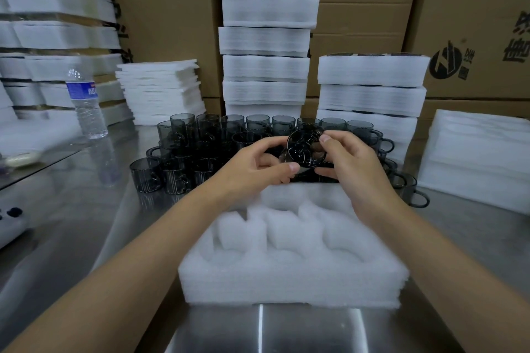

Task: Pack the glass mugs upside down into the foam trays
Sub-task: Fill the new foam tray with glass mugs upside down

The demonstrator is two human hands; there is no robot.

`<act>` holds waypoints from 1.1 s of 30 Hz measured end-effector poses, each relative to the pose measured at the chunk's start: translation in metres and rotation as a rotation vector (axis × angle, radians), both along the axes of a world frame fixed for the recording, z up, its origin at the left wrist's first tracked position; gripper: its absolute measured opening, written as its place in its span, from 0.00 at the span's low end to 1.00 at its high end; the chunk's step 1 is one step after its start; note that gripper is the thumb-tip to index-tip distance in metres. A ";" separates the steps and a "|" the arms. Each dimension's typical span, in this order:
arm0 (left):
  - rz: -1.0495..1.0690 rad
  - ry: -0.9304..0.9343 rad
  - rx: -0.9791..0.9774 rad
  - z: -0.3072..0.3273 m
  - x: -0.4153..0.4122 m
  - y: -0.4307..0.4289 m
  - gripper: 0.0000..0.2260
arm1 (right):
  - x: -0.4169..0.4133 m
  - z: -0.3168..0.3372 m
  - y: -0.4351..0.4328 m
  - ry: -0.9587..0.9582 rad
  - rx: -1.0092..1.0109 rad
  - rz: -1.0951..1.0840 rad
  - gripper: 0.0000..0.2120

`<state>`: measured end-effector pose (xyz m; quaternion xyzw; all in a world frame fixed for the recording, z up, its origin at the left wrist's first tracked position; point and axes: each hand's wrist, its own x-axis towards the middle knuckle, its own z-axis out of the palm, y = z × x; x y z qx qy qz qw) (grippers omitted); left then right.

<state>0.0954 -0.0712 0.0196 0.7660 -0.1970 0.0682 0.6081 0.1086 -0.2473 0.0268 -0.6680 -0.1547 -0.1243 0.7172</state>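
Observation:
A dark smoked-glass mug is held in the air above the far edge of the white foam tray, its round mouth turned toward me. My left hand pinches its lower left rim between thumb and fingers. My right hand grips its right side, thumb on top. The tray lies right in front of me on the steel table, and its molded pockets hold no mugs. Behind my hands stands a crowd of several identical mugs, upright on the table.
Stacks of foam trays rise behind the mugs against cardboard boxes. Flat foam sheets lie at left and more foam sheets at right. A water bottle stands left. A mug sits close to my right wrist.

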 end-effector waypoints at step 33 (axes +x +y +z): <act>0.022 0.261 0.012 0.024 -0.004 0.069 0.23 | -0.024 0.005 0.005 -0.157 -0.272 0.312 0.06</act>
